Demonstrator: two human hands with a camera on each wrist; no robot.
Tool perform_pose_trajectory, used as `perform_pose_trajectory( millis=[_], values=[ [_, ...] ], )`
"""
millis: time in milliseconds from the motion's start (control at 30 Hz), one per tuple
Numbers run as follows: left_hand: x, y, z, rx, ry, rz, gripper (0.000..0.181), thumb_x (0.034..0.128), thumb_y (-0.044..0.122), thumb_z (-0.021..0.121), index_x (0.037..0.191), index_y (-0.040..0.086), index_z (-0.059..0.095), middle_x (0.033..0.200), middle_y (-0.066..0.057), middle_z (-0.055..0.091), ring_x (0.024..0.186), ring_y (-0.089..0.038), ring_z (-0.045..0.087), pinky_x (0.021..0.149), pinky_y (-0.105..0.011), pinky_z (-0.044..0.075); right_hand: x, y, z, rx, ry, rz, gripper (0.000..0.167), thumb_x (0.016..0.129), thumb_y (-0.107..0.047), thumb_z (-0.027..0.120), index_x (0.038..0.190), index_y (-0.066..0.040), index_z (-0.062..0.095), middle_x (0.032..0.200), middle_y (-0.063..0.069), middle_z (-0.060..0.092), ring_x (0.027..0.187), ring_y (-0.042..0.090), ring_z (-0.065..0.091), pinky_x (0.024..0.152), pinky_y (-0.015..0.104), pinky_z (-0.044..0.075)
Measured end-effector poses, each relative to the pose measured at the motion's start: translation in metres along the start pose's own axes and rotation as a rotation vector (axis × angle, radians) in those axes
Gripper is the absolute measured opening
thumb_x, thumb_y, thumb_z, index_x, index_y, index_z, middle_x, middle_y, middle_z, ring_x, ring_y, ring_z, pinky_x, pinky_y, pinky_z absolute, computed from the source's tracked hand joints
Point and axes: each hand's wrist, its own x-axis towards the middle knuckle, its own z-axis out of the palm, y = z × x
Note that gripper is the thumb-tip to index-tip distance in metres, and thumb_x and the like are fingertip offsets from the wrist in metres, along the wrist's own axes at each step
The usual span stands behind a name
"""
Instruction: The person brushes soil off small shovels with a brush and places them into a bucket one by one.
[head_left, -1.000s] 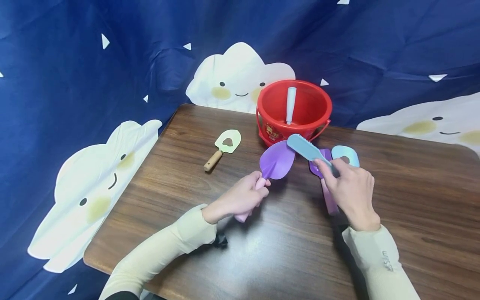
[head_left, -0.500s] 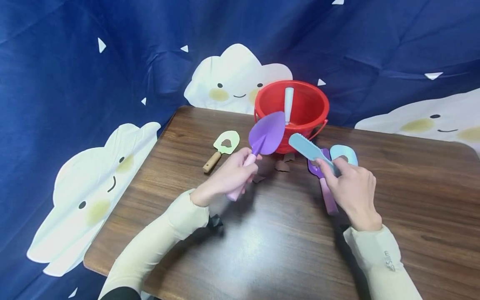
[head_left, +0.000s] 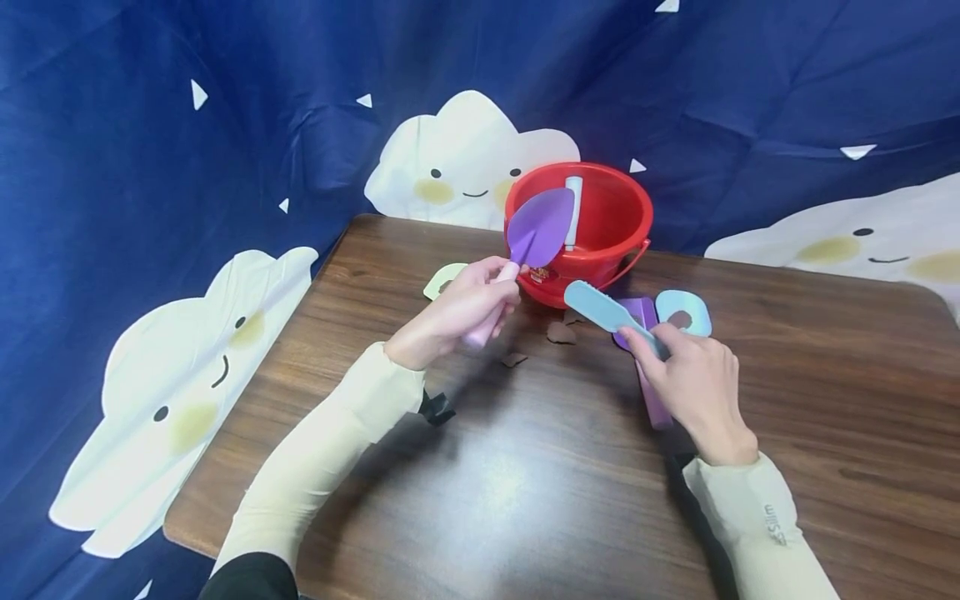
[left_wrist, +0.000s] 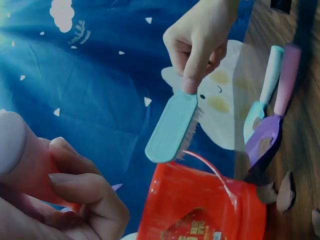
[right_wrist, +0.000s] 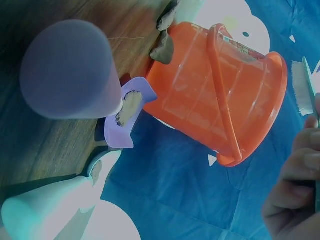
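My left hand (head_left: 468,308) grips the pink handle of a purple toy shovel (head_left: 538,227). Its blade overlaps the near left rim of the red bucket (head_left: 588,271) in the head view; whether anything lies on the blade I cannot tell. A light blue brush (head_left: 596,307) is held by its handle in my right hand (head_left: 693,383), bristles visible in the left wrist view on the brush (left_wrist: 175,127). The brush is in front of the bucket, above the table. Brown flat pieces (head_left: 561,333) lie on the table before the bucket. A pale blue handle (head_left: 573,215) stands inside the bucket.
Right of the bucket lie a second purple shovel (head_left: 652,396) with a pink handle and a light blue shovel (head_left: 697,310), each bearing a brown piece. A green shovel (head_left: 442,277) is partly hidden by my left hand. A blue cloud-print cloth (head_left: 300,100) hangs behind the table (head_left: 600,500).
The left hand has raised the purple shovel from beside the brush to the bucket's rim, uncovering brown pieces on the table. It now covers the green shovel's handle. The right hand has barely moved.
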Motion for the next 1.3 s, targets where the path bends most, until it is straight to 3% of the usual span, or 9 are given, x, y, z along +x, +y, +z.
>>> perform_pose_trajectory(
  millis=[400, 800, 1000, 1200, 1300],
  values=[
    [0.033, -0.005, 0.002, -0.196, -0.014, -0.072, 0.044, 0.0898, 0.005, 0.046, 0.134, 0.003, 0.047, 0.07, -0.003, 0.047, 0.045, -0.013, 0.042, 0.042, -0.022, 0.037, -0.001, -0.002, 0.002, 0.002, 0.001, -0.025, 0.04, 0.078, -0.031, 0.076, 0.061, -0.01, 0.047, 0.044, 0.0, 0.027, 0.042, 0.019, 0.023, 0.041, 0.03, 0.021],
    [0.053, -0.006, 0.007, -0.228, -0.03, -0.121, 0.032, 0.0931, 0.009, 0.048, 0.125, 0.009, 0.048, 0.07, -0.003, 0.045, 0.045, -0.013, 0.04, 0.043, -0.024, 0.034, -0.003, -0.002, 0.005, -0.002, -0.024, -0.026, 0.039, 0.08, -0.031, 0.075, 0.063, -0.009, 0.048, 0.046, 0.0, 0.027, 0.043, 0.019, 0.023, 0.042, 0.031, 0.022],
    [0.056, -0.005, 0.005, -0.171, 0.009, -0.133, 0.03, 0.0936, 0.01, 0.051, 0.123, 0.008, 0.049, 0.073, -0.006, 0.049, 0.045, -0.013, 0.042, 0.043, -0.023, 0.039, -0.003, -0.002, 0.005, -0.006, -0.039, -0.029, 0.038, 0.08, -0.032, 0.074, 0.063, -0.008, 0.05, 0.045, 0.0, 0.028, 0.043, 0.019, 0.024, 0.042, 0.031, 0.023],
    [0.055, -0.004, 0.002, -0.027, 0.072, -0.127, 0.043, 0.0898, 0.011, 0.057, 0.13, 0.002, 0.044, 0.098, -0.01, 0.056, 0.056, -0.013, 0.052, 0.05, -0.022, 0.046, -0.003, -0.002, 0.005, -0.008, -0.04, -0.031, 0.038, 0.08, -0.032, 0.074, 0.063, -0.009, 0.049, 0.045, 0.0, 0.027, 0.043, 0.019, 0.024, 0.042, 0.03, 0.022],
    [0.053, -0.003, 0.0, -0.002, 0.083, -0.116, 0.049, 0.0894, 0.011, 0.056, 0.136, 0.002, 0.042, 0.104, -0.012, 0.056, 0.058, -0.013, 0.054, 0.051, -0.021, 0.047, -0.002, -0.002, 0.006, -0.01, -0.04, -0.04, 0.038, 0.08, -0.032, 0.074, 0.063, -0.008, 0.05, 0.045, 0.0, 0.027, 0.044, 0.019, 0.023, 0.041, 0.03, 0.022]
  ],
)
